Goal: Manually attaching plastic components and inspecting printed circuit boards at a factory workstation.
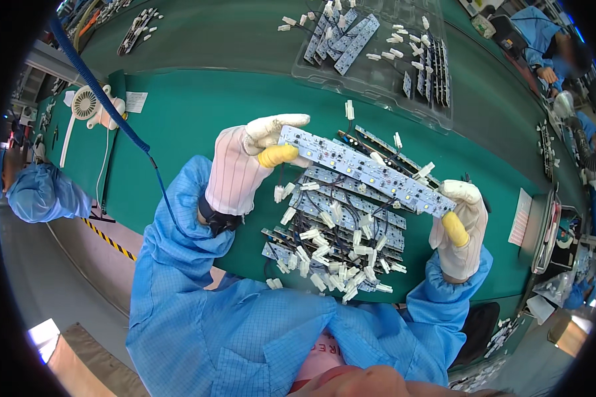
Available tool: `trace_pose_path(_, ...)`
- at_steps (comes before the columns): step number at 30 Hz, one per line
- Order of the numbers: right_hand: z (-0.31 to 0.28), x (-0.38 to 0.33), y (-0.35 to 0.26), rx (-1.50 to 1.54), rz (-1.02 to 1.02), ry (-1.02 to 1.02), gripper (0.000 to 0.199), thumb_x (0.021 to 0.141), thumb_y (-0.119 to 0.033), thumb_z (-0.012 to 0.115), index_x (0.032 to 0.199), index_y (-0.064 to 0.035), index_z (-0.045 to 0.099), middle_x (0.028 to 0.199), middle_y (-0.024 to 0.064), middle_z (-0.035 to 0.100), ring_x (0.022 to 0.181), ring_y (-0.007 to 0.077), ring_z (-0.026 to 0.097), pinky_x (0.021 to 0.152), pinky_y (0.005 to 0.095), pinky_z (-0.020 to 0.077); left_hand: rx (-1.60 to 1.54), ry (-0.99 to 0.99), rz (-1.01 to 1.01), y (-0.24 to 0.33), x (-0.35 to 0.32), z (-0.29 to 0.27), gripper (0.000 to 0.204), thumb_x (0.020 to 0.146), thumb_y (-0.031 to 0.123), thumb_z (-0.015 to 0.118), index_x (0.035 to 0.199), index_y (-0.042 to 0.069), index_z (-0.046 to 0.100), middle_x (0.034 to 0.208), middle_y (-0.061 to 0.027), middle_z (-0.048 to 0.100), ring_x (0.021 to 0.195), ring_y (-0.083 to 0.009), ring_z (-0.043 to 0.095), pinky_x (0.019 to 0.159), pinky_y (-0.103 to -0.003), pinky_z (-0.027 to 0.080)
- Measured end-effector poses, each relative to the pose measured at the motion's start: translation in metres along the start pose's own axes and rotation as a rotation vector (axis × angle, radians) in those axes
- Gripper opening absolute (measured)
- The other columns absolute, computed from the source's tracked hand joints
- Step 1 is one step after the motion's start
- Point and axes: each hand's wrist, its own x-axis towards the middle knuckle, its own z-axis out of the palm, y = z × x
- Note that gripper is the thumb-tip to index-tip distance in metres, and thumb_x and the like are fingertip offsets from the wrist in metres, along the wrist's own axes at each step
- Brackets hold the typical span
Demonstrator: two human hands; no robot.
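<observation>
A long white LED circuit board (367,171) is held up between my two gloved hands, tilted down toward the right. My left hand (261,149) grips its upper left end, with a yellow cover on one finger. The lower right end is pinched by my right hand (458,215), which also has a yellow-covered finger. Beneath the board lies a pile of similar circuit boards (311,198) with black leads and white connectors (338,271) bunched toward me. Behind it, a few more boards (391,147) rest on the green mat.
A clear plastic tray (377,96) with more boards stands at the back. A blue coiled cord (99,86) hangs at the left, near a small white fan (89,106). Other people in blue sit at far left (43,192) and upper right (533,33).
</observation>
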Motion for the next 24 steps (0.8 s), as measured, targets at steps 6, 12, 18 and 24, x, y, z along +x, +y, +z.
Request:
trace_pose_path(6, -0.005, 0.011, 0.007, -0.114, -0.011, 0.03, 0.038, 0.087, -0.026, 0.062, 0.112, 0.0008, 0.051, 0.07, -0.0029, 0.055, 0.044, -0.0018, 0.039, 0.042, 0.012, 0.0237, -0.003, -0.155, 0.155, 0.001, -0.009, -0.002, 0.047, 0.073, 0.017, 0.075, 0.112, -0.004, 0.059, 0.099, -0.0132, 0.061, 0.08, -0.0205, 0.065, 0.071, -0.028, 0.052)
trace_pose_path(12, 0.0, 0.003, 0.009, -0.046, -0.084, 0.071, 0.046, 0.084, -0.03, 0.066, 0.114, 0.0017, 0.051, 0.075, 0.0016, 0.058, 0.043, 0.0014, 0.042, 0.041, 0.0136, 0.028, -0.067, -0.017, 0.059, -0.003, -0.009, 0.004, 0.036, 0.077, 0.004, 0.069, 0.112, 0.0, 0.062, 0.085, -0.0094, 0.068, 0.071, -0.0131, 0.064, 0.069, -0.023, 0.05)
trace_pose_path(18, -0.002, -0.005, 0.003, 0.05, 0.016, -0.038, 0.058, 0.077, -0.031, 0.072, 0.115, 0.007, 0.05, 0.096, 0.0138, 0.06, 0.045, 0.0078, 0.049, 0.041, 0.0167, 0.0359, 0.066, 0.069, -0.086, 0.002, 0.008, 0.007, 0.033, 0.085, -0.003, 0.057, 0.118, -0.003, 0.057, 0.089, -0.0074, 0.067, 0.08, -0.0108, 0.063, 0.072, -0.022, 0.049)
trace_pose_path(24, -0.005, 0.011, 0.0, -0.171, 0.06, 0.045, 0.048, 0.085, -0.034, 0.064, 0.115, 0.0016, 0.052, 0.077, 0.0058, 0.061, 0.051, 0.0068, 0.051, 0.046, 0.0171, 0.0365, -0.087, 0.029, 0.014, 0.001, 0.002, 0.007, 0.038, 0.085, 0.007, 0.063, 0.12, -0.004, 0.054, 0.09, -0.0125, 0.067, 0.076, -0.012, 0.064, 0.07, -0.022, 0.049)
